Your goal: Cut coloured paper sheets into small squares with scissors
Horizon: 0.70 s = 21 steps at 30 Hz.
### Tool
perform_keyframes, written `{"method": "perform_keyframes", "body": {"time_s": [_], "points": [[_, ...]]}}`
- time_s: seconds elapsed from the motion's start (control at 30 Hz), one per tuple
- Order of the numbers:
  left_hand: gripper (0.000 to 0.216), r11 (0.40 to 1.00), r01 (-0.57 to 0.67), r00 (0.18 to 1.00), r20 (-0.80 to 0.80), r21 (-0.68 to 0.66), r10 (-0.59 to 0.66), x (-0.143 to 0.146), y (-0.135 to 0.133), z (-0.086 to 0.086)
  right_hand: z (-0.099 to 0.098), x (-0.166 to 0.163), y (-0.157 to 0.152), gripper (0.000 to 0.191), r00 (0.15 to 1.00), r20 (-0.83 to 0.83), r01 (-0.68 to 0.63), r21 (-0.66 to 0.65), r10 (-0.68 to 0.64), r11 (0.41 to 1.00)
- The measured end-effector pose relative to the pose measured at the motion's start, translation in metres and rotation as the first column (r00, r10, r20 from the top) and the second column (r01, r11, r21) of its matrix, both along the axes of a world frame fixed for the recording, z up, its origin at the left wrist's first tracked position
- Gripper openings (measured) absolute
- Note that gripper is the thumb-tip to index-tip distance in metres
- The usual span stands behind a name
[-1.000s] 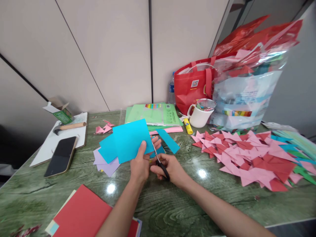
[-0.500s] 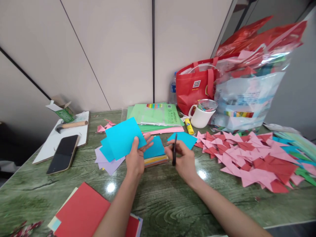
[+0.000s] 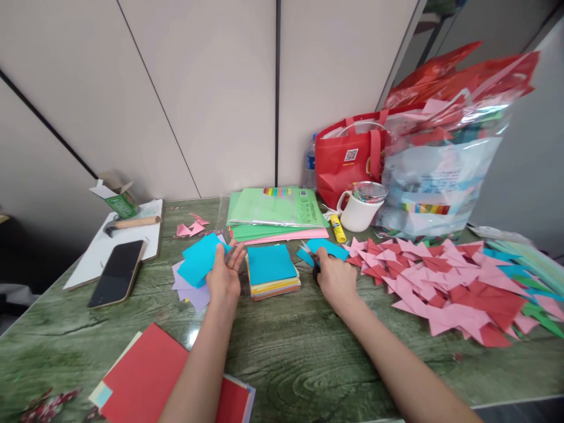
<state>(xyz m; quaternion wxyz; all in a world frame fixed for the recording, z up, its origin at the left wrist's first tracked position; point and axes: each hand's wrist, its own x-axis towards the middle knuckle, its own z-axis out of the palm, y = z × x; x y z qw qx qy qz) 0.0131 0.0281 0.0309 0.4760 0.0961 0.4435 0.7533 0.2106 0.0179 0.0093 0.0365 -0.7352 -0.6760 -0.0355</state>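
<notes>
On the left, my left hand (image 3: 225, 273) has its fingers stretched apart and its thumb over a blue paper sheet (image 3: 198, 258). That sheet lies on a small pile with purple paper (image 3: 194, 295) beneath. My right hand (image 3: 337, 282) is closed around scissors (image 3: 315, 267), low over more blue paper (image 3: 328, 248); the fingers hide part of the scissors. Between the hands sits a neat stack of square paper (image 3: 272, 264), blue on top with yellow and orange edges below.
Pink and red folded paper pieces (image 3: 458, 282) cover the right side. Green paper packs (image 3: 277, 208), a glue stick (image 3: 337, 228), a white mug (image 3: 356, 212) and bags (image 3: 440, 176) stand behind. At left are a phone (image 3: 118, 273) and hammer (image 3: 134, 223); red paper (image 3: 145, 370) lies in front.
My left hand has moved left and lowered the blue sheet onto the pile. My right hand has shifted slightly right, and the scissors have tilted down from upright toward the blue paper.
</notes>
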Motion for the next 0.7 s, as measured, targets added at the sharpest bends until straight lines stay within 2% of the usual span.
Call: {"method": "perform_keyframes", "body": {"time_s": [0.1, 0.23, 0.3, 0.33, 0.37, 0.4, 0.43, 0.5, 0.53, 0.57, 0.63, 0.7], "points": [[0.013, 0.999, 0.043, 0.999, 0.016, -0.005, -0.043, -0.006, 0.002, -0.003, 0.000, 0.000, 0.000, 0.017, 1.000, 0.005, -0.021, 0.002, 0.021, 1.000], [0.018, 0.985, 0.175, 0.984, 0.037, -0.012, -0.174, 0.000, 0.002, -0.003, -0.002, 0.004, 0.002, 0.018, 0.999, -0.049, 0.016, 0.031, -0.014, 0.999], [0.017, 0.966, 0.259, 0.966, 0.018, 0.009, -0.260, 0.008, 0.000, -0.002, -0.001, 0.007, 0.004, 0.016, 0.981, -0.190, 0.067, 0.121, -0.043, 0.990], [0.017, 0.952, 0.306, 0.952, -0.013, 0.031, -0.306, 0.012, -0.002, -0.002, -0.001, 0.008, 0.004, 0.013, 0.946, -0.323, 0.085, 0.184, -0.021, 0.979], [0.020, 0.929, 0.363, 0.931, -0.073, 0.067, -0.358, 0.017, -0.004, -0.002, 0.000, 0.009, 0.004, 0.010, 0.871, -0.490, 0.096, 0.252, 0.042, 0.963], [0.024, 0.907, 0.409, 0.907, -0.149, 0.101, -0.393, 0.022, -0.006, -0.002, 0.002, 0.010, 0.005, 0.009, 0.737, -0.662, 0.106, 0.315, 0.138, 0.943], [0.031, 0.888, 0.442, 0.885, -0.225, 0.126, -0.409, 0.026, -0.008, -0.002, 0.004, 0.010, 0.005, 0.012, 0.547, -0.800, 0.120, 0.365, 0.245, 0.923], [0.048, 0.865, 0.477, 0.847, -0.345, 0.156, -0.405, 0.033, -0.013, -0.003, 0.009, 0.010, 0.005, 0.022, 0.122, -0.917, 0.162, 0.395, 0.379, 0.904], [0.057, 0.864, 0.479, 0.835, -0.381, 0.153, -0.396, 0.036, -0.014, -0.003, 0.011, 0.009, 0.005, 0.027, -0.052, -0.921, 0.178, 0.371, 0.385, 0.912], [0.065, 0.864, 0.483, 0.824, -0.407, 0.141, -0.395, 0.038, -0.016, -0.004, 0.013, 0.009, 0.005, 0.030, -0.186, -0.915, 0.181, 0.327, 0.359, 0.927], [0.069, 0.864, 0.496, 0.796, -0.446, 0.091, -0.410, 0.040, -0.018, -0.005, 0.015, 0.006, 0.005, 0.034, -0.351, -0.900, 0.130, 0.228, 0.260, 0.965], [0.055, 0.877, 0.480, 0.766, -0.484, -0.006, -0.422, 0.040, -0.020, -0.007, 0.017, 0.004, 0.003, 0.036, -0.421, -0.894, 0.049, 0.149, 0.156, 0.988]]}}
